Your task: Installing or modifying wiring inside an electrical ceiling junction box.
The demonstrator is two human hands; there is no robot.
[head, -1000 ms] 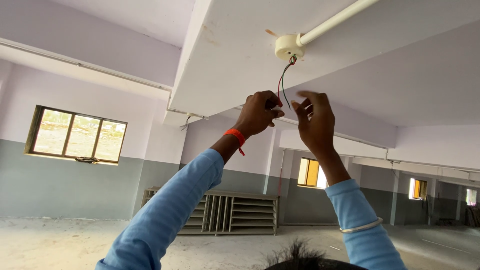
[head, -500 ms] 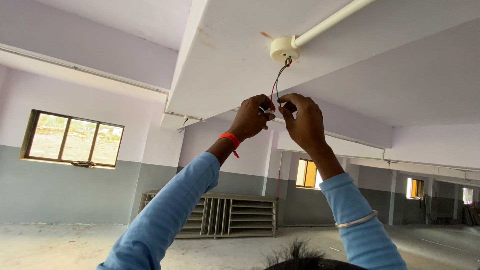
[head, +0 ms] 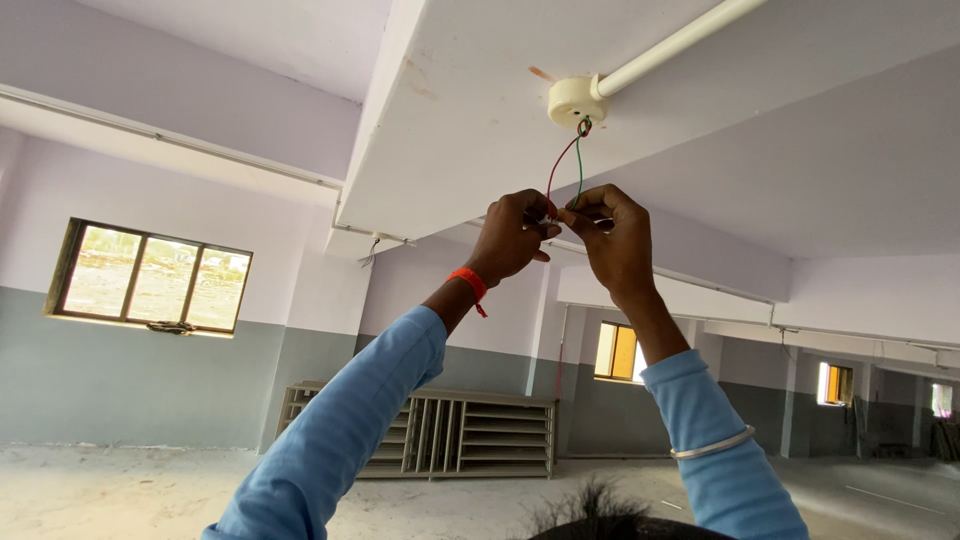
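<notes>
both hands [head: 565,225] pinch the red and green wires [head: 566,165] below the ceiling box [head: 575,98].

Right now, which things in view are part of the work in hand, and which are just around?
In hand: left hand, right hand, red wire, green wire, round ceiling box, white conduit.

Just around: slatted rack, window, ceiling beam.

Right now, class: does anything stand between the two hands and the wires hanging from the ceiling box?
Nothing visible does. The left hand and right hand already pinch the ends of the wires, which hang free from the ceiling box.
</notes>
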